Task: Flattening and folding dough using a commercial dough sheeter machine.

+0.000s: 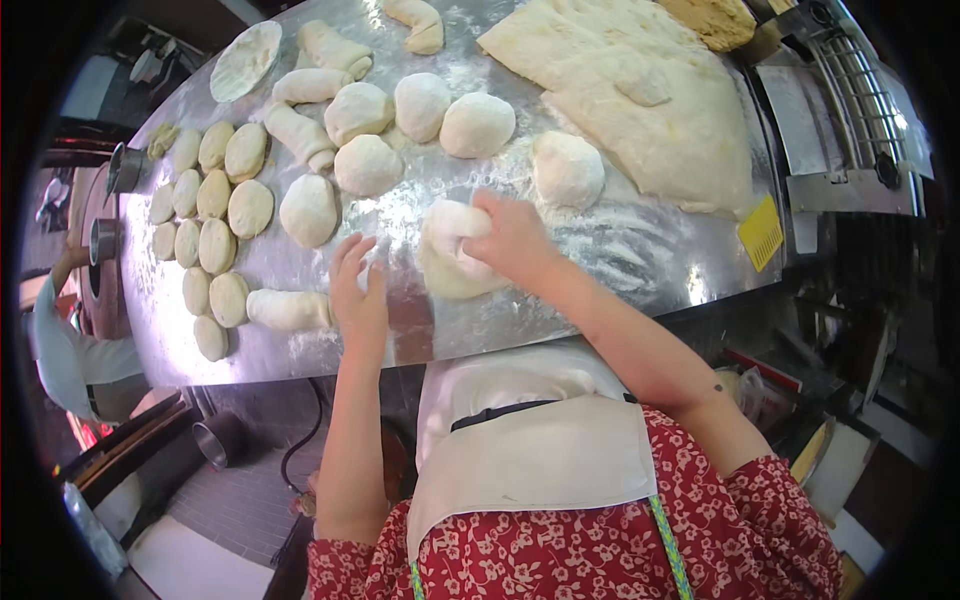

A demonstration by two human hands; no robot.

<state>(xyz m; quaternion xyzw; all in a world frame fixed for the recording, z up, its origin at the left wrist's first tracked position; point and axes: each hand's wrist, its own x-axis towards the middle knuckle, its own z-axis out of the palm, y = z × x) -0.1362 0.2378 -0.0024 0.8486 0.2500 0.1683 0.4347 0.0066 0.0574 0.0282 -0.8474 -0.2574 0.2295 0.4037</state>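
Note:
My right hand (514, 236) grips the upper part of a soft piece of dough (457, 262), folding it over on the floured metal worktable (510, 322). Its lower part lies flat on the metal. Off to the left, my left hand (358, 289) is raised with its fingers apart and holds nothing. Beside its wrist lies a short dough roll (289, 309). A round dough ball (308, 211) rests above and left of that hand. Another floured ball (568, 169) sits up and right of my right hand.
Several small dough discs (214, 195) stand in rows at the left. More balls and rolled dough pieces (300, 135) lie farther back near a white bowl (246, 61). A large dough sheet (637, 97) covers the right; a yellow scraper (760, 234) is at the edge. Another person (75, 352) is at far left.

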